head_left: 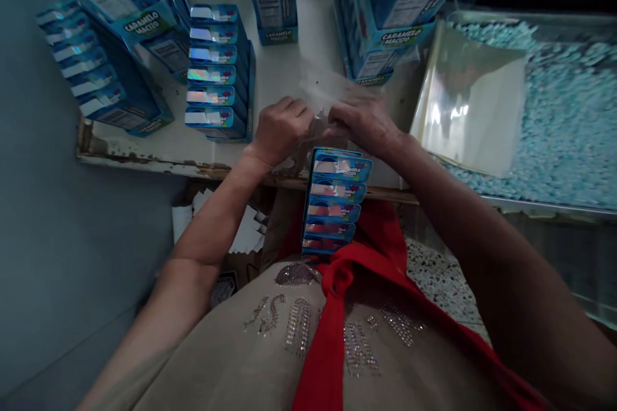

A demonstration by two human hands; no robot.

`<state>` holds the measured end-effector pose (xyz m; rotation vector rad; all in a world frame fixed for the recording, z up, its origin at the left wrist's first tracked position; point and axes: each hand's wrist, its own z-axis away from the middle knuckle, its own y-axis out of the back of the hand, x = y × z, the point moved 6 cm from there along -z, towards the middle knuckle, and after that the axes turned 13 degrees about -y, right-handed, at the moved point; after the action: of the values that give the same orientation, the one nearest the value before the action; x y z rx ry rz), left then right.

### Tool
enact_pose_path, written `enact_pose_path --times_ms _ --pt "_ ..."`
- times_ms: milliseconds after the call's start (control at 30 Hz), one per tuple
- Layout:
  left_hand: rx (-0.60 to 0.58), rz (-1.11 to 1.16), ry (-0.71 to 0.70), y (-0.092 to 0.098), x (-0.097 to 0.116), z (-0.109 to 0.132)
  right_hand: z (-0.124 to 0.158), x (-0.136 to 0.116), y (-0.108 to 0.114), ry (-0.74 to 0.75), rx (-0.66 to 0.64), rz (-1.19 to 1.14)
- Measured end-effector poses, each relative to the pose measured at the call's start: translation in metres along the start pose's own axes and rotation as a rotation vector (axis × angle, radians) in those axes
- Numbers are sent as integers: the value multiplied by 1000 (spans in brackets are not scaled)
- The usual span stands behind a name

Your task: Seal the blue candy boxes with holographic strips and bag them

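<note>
My left hand (284, 128) is closed, its fingers pinching one side of a clear plastic bag or film (321, 125) above the table's front edge. On the other side, my right hand (364, 125) pinches the same plastic, which smears with motion toward the back. Just below my hands, a blue display box of candy packs (335, 202) leans between the table edge and my body. Its packs stand in a row, with part of their print reading "Caramelo Macizo". Neither hand touches that box.
Further filled blue boxes stand at left (214, 74), far left (103, 70), back (274, 0) and back right (390, 19). On the right, a clear-walled tray holds many pale blue pieces (573, 122), with translucent sheets (475, 103) lying over them. The white table (144, 144) has a chipped front edge.
</note>
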<state>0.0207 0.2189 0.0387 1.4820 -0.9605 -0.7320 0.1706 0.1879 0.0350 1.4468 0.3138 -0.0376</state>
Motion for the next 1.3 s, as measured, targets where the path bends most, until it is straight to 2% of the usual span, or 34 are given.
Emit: enact_pose_path --times_ms 133,267,400,567,667,800,867,933,1067,1133,1200,1300 --pt "100 212 106 -11 -5 1 10 5 1 -127 -24 104" --pt "121 187 103 -8 -2 3 30 10 1 -207 -61 219" --pt "137 93 61 1 6 11 54 19 -3 -294 -2 175" --pt "219 118 75 18 20 28 69 19 -3 -312 14 16" --pt "271 139 159 43 30 38 77 17 18 -338 22 -171" --pt "323 189 247 76 48 49 96 6 62 -402 115 -299" --pt "377 206 289 82 57 54 108 -8 79 -441 210 -287" --pt "481 215 336 81 64 59 120 -24 85 -488 311 -274" --pt "771 225 380 65 74 74 142 -45 72 -586 544 -228" --pt "866 253 358 54 77 83 152 -46 57 -591 598 -230" --pt "889 282 324 43 80 94 159 -42 37 -589 527 -268" --pt "797 264 321 24 82 108 164 -32 6 -631 335 -302"
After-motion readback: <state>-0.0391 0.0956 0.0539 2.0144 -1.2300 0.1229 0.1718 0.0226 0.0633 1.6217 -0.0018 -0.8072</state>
